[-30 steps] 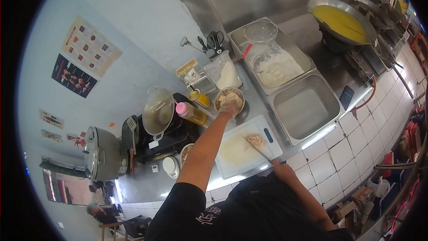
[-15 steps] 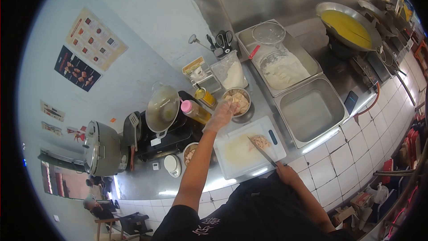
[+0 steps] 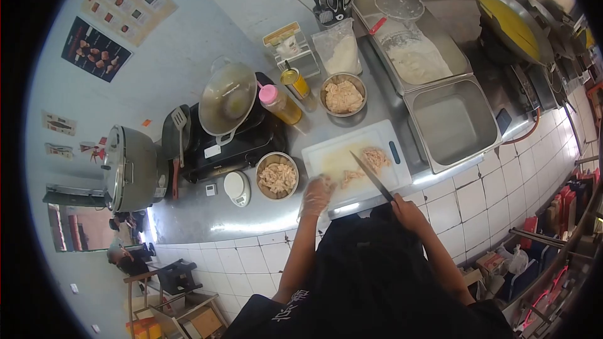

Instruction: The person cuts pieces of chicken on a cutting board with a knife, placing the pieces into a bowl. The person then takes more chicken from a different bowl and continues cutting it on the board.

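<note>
My left hand [image 3: 318,194], in a clear plastic glove, is at the left front edge of the white cutting board [image 3: 326,157]. Its fingers look loosely apart, with nothing visible in them, though they are slightly blurred. My right hand [image 3: 408,213] grips the handle of a knife [image 3: 375,177], whose blade slants across the board. Chopped raw meat [image 3: 375,159] lies right of the blade, and a smaller piece of meat [image 3: 353,177] lies to its left. Behind the board stands a steel bowl of pale meat pieces [image 3: 343,95]. Another bowl of cut meat [image 3: 277,177] is left of my left hand.
A white kitchen scale [image 3: 237,187] sits on the counter at left. Behind it are a stove with a large pan [image 3: 227,97] and a pink-capped bottle [image 3: 279,103]. On the right are a flour tray [image 3: 418,56], a steel tray [image 3: 452,122] and a wok of yellow oil [image 3: 512,25].
My left hand has left the rear bowl and come down to the board's left edge. A piece of meat now shows left of the blade. My right hand still holds the knife.
</note>
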A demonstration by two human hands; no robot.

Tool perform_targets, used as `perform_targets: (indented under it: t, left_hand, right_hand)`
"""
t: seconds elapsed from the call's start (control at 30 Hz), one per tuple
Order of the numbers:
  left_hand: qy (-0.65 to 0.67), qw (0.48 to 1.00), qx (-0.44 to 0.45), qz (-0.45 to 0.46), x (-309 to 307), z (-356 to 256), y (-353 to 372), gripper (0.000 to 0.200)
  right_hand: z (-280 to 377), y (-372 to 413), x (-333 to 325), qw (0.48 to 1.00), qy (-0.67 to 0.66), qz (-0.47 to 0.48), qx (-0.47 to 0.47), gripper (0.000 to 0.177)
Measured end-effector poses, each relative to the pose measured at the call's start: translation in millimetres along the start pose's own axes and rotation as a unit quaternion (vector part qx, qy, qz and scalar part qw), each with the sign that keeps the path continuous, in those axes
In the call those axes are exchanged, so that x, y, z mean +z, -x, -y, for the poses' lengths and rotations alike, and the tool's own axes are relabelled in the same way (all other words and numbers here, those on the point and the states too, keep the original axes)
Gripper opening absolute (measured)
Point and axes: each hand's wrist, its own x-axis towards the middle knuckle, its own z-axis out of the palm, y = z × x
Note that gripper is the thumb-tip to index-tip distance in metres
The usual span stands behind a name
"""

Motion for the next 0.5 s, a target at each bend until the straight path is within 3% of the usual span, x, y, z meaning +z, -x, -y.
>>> perform_targets:
  t: [0.1, 0.23, 0.43, 0.5]
  left_hand:
    - [0.034, 0.987, 0.109, -0.108, 24.2, -19.5, -17.8, 0.039]
    - [0.107, 0.994, 0.002, -0.015, 60.3, -30.5, -34.3, 0.035]
    - [0.048, 0.997, -0.021, 0.049, 38.2, -30.9, -26.0, 0.033]
    - [0.111, 0.993, -0.014, 0.04, 36.0, -23.1, -19.4, 0.034]
  right_hand:
    - [5.0, -17.6, 32.0, 0.999, 0.005, -0.016, -0.027, 0.025]
    - [10.7, -31.3, 50.1, 0.999, 0.044, -0.023, 0.005, 0.026]
    - [15.8, -33.7, 52.1, 0.996, 0.072, -0.028, 0.043, 0.026]
    - [16.2, -35.4, 52.5, 0.996, 0.076, -0.017, 0.053, 0.024]
